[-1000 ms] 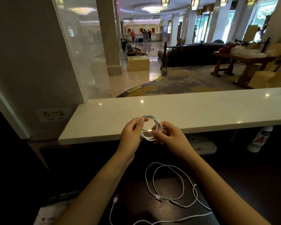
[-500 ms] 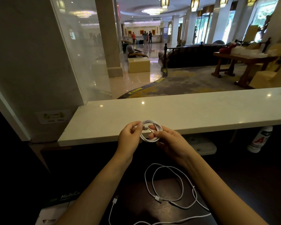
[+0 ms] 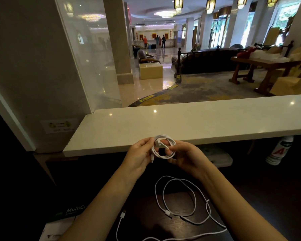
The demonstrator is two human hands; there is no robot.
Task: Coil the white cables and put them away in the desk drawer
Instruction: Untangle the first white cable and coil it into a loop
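A small coiled white cable point(image 3: 164, 146) is held up between both hands, just in front of the white counter's near edge. My left hand point(image 3: 140, 153) pinches its left side; a plug end hangs down by the thumb. My right hand point(image 3: 184, 156) grips the right side, fingers through the loop. Below my arms a second white cable point(image 3: 181, 206) lies loose in wide loops on the dark desk point(image 3: 146, 214), its plugs showing. No drawer is in view.
The white stone counter point(image 3: 198, 122) runs across in front, with a glass panel point(image 3: 87, 58) at its left. A paper ream pack point(image 3: 64, 221) lies at the desk's lower left. A white bottle point(image 3: 279, 150) and a white power strip point(image 3: 215, 155) sit under the counter at right.
The hands have dropped slightly and the cable's end has been wrapped round the coil; the coil looks tighter, with a plug end now hanging at its left.
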